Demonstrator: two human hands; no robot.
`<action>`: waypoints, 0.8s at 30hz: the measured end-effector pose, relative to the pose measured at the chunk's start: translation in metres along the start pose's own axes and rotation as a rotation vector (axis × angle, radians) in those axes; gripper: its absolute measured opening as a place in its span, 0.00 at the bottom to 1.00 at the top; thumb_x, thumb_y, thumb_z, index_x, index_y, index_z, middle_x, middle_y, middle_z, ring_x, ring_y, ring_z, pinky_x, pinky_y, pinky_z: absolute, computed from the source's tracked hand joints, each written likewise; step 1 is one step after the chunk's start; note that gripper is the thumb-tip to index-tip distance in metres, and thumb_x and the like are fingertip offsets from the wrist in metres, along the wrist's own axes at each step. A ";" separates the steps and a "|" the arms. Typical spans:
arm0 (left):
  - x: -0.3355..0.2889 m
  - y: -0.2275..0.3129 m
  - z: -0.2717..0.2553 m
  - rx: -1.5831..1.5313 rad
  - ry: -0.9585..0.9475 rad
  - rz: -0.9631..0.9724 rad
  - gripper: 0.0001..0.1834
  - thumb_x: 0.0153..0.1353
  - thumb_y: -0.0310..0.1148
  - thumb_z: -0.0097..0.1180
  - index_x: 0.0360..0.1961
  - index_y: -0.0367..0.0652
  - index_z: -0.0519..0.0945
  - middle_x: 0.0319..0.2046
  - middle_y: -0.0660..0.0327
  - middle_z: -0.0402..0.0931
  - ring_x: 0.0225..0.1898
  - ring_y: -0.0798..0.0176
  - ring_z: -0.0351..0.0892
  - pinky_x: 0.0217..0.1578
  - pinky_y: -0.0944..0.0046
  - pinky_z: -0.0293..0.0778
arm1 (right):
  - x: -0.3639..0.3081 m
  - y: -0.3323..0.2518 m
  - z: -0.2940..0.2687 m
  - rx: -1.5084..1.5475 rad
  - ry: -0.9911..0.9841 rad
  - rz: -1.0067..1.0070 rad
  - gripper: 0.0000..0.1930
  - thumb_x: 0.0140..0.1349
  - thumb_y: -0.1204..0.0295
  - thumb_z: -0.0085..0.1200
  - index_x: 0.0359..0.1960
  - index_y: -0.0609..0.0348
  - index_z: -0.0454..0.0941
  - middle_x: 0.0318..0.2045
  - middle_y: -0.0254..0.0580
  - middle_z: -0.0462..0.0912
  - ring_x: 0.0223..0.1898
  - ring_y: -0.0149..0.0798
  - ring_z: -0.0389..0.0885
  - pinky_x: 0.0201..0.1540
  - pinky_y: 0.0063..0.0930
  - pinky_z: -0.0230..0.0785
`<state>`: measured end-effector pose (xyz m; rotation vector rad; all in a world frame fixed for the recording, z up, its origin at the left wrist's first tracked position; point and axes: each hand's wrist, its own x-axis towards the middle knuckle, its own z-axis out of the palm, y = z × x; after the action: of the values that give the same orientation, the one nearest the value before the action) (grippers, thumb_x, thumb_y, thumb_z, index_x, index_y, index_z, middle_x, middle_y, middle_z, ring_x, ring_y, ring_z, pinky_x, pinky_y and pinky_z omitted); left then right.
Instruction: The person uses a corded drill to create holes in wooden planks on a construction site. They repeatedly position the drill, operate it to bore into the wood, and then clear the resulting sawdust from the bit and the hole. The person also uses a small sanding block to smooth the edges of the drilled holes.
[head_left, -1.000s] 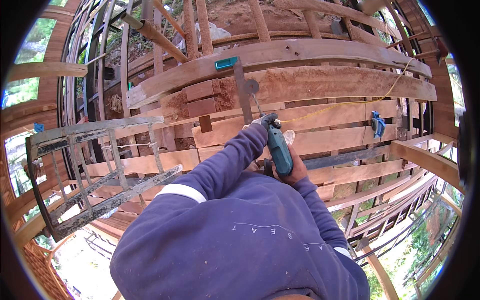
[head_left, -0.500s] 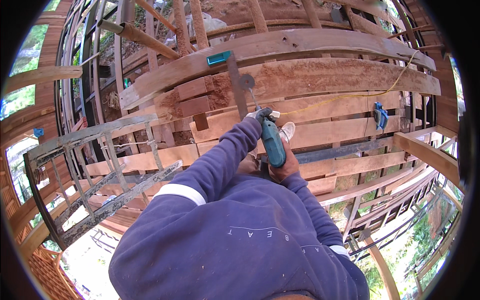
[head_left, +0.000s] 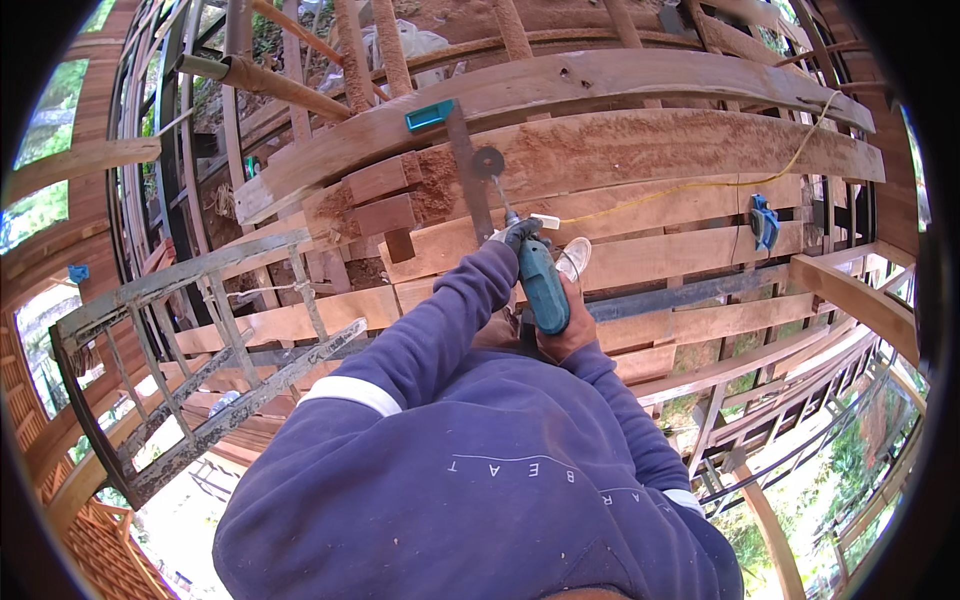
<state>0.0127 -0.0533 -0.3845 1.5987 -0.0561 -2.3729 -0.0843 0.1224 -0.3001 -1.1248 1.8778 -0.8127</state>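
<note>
Both my hands are on a teal power drill, held lengthwise in front of my body. My left hand, in a dark glove, is closed around its front end. At the rear grip, my right hand is wrapped around the housing; its fingers are partly hidden. A slim shaft runs from the drill toward a dark round disc over a sawdust-covered plank; whether they are joined I cannot tell. Beside the disc lies a carpenter's square with a teal frame handle and dark blade.
A small white piece sits by my left hand, near a yellow cord running right. A blue tool rests on the right boards. At left stands a worn metal frame. Gaps separate the planks, and my shoe is between them.
The view has shifted slightly, and the white piece now shows more fully beside my left hand. My grip on the drill is the same.
</note>
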 end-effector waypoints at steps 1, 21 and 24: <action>0.000 -0.001 0.000 0.002 0.013 -0.005 0.17 0.60 0.36 0.66 0.47 0.43 0.75 0.32 0.48 0.83 0.30 0.50 0.85 0.34 0.50 0.85 | 0.000 0.001 0.001 0.001 0.003 -0.003 0.42 0.52 0.73 0.65 0.71 0.55 0.61 0.55 0.55 0.81 0.53 0.53 0.84 0.54 0.37 0.77; 0.002 0.006 0.012 0.022 -0.005 0.010 0.15 0.61 0.31 0.60 0.46 0.38 0.75 0.31 0.45 0.83 0.28 0.47 0.85 0.33 0.50 0.85 | 0.011 -0.016 -0.023 0.000 -0.007 -0.043 0.43 0.53 0.65 0.69 0.70 0.58 0.63 0.53 0.58 0.80 0.53 0.57 0.82 0.53 0.41 0.76; 0.002 0.006 0.016 0.015 0.000 -0.002 0.15 0.61 0.32 0.60 0.47 0.37 0.75 0.32 0.45 0.83 0.28 0.47 0.85 0.33 0.50 0.85 | 0.014 -0.016 -0.028 -0.026 -0.042 0.012 0.44 0.51 0.64 0.71 0.70 0.58 0.63 0.54 0.58 0.80 0.53 0.56 0.82 0.53 0.40 0.77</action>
<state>-0.0016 -0.0620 -0.3791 1.6056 -0.0727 -2.3793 -0.1063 0.1062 -0.2773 -1.1365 1.8631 -0.7542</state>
